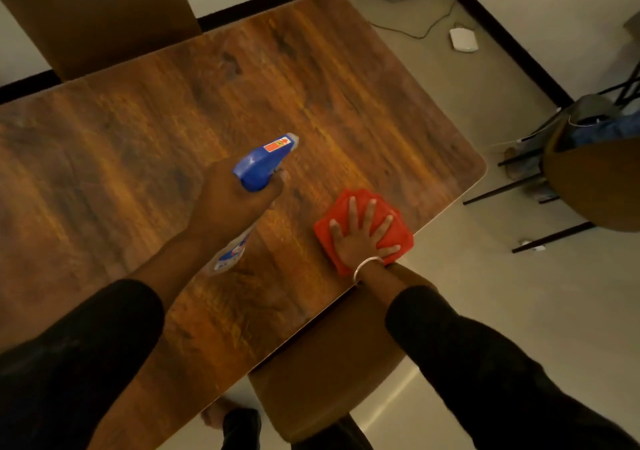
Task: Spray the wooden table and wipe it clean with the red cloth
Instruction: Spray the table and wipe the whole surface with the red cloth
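Observation:
The wooden table (173, 131) fills the left and middle of the head view. My left hand (232, 203) grips a spray bottle (265, 164) with a blue trigger head, held above the table's middle with the nozzle pointing toward the far right. The bottle's clear body shows below my wrist. A folded red cloth (384, 207) lies near the table's right front corner. My right hand (360, 238) presses flat on the cloth with its fingers spread straight.
A brown chair seat (329, 363) stands tucked under the near table edge. Another chair back (97, 16) is at the far side. At the right stands a chair (595, 179) with clothes on it. A white device (463, 39) and cable lie on the floor.

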`<state>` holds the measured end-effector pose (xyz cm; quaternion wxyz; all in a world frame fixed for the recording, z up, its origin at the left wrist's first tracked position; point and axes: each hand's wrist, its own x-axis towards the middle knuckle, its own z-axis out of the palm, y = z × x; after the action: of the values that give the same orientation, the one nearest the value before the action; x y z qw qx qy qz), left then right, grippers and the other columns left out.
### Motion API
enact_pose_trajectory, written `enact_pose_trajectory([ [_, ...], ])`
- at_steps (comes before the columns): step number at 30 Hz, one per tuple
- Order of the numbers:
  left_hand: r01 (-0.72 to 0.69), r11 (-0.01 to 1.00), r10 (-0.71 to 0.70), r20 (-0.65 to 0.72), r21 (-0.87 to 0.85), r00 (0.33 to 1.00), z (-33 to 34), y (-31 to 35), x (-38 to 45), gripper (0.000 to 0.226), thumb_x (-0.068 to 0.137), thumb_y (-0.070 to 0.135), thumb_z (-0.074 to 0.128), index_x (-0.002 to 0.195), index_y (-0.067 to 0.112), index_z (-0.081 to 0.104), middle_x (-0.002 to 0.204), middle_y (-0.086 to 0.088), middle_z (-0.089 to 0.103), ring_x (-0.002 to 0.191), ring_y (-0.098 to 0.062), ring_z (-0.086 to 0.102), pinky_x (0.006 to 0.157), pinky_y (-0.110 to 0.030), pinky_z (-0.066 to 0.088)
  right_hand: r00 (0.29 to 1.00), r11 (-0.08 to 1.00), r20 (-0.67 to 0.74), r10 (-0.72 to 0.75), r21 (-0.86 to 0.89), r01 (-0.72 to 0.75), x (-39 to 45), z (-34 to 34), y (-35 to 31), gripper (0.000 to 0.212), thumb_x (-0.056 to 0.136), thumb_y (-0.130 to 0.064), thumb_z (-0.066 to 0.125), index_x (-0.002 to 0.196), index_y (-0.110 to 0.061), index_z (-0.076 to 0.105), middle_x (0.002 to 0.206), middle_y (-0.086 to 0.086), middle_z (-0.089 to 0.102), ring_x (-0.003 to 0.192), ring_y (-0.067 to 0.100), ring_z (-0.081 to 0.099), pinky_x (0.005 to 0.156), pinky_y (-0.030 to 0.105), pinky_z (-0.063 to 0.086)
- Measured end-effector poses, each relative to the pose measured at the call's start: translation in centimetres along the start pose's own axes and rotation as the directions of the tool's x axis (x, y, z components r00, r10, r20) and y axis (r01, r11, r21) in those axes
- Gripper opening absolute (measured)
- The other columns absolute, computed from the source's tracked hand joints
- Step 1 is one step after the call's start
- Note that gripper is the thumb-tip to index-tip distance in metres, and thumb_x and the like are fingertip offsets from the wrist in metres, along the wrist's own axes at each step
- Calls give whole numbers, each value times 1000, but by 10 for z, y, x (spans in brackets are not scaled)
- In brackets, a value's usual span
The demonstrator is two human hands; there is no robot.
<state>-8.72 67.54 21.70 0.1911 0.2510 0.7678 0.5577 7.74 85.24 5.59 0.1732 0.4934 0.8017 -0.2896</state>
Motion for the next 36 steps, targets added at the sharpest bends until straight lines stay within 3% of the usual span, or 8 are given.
enact_pose_trajectory([
  [4,14,999,-12,60,-46,998,36,1,12,31,87,31,72,84,2,62,70,-27,62,64,-42,62,60,-50,53,990,988,-39,138,80,-135,80,-90,26,75,104,-73,27,164,-51,-12,173,-7,-31,156,43,-34,112,87,-8],
  [11,-4,995,15,103,-102,995,54,-13,23,26,83,8,76,73,29,64,61,2,58,53,-3,52,52,-15,44,970,972,-73,231,58,-227,182,-187,66,73,107,-68,26,167,-43,-8,177,-3,-21,159,43,-26,119,81,-8],
  [17,-36,995,43,75,-93,996,39,-22,27,8,82,27,72,86,31,66,72,14,66,65,-6,65,61,-9,48,928,948,-195,317,103,-302,212,-187,61,69,107,-68,22,167,-47,-4,177,-5,-19,159,43,-25,114,86,-7],
  [22,2,998,0,32,-65,999,19,-29,32,13,83,26,75,93,28,68,79,-8,66,65,-20,63,62,-13,52,973,994,-228,14,-106,-39,183,-121,-1,71,104,-73,21,166,-49,-2,178,-4,-16,159,44,-24,114,86,-8],
  [25,60,994,-65,-55,-94,996,6,-28,27,13,78,37,70,90,45,70,77,9,69,68,-4,65,64,-7,50,962,950,-115,-247,-226,217,141,-69,-44,81,98,-83,27,166,-51,-3,176,-7,-20,158,43,-27,111,75,-23],
  [28,94,994,-100,-110,-63,989,-11,-30,14,14,82,32,72,87,45,69,75,10,69,66,-2,64,63,-10,50,901,860,-6,-433,-301,411,91,-26,-68,70,105,-69,31,167,-49,5,178,-5,-14,159,42,-25,118,76,-16],
  [33,181,983,-183,-205,-26,961,-44,-44,-20,17,83,26,74,89,11,67,73,-16,64,66,-33,63,63,-31,53,856,796,130,-501,-319,514,23,14,-93,58,112,-50,32,167,-45,16,179,-5,-4,162,43,-16,126,72,-3],
  [36,258,964,-267,-268,-67,926,-61,-47,-53,22,80,32,74,88,13,66,75,-21,65,63,-24,61,63,-31,52,837,819,170,-520,-178,545,-13,28,-105,51,112,-47,41,162,-39,38,177,-4,16,164,40,-2,128,68,7],
])
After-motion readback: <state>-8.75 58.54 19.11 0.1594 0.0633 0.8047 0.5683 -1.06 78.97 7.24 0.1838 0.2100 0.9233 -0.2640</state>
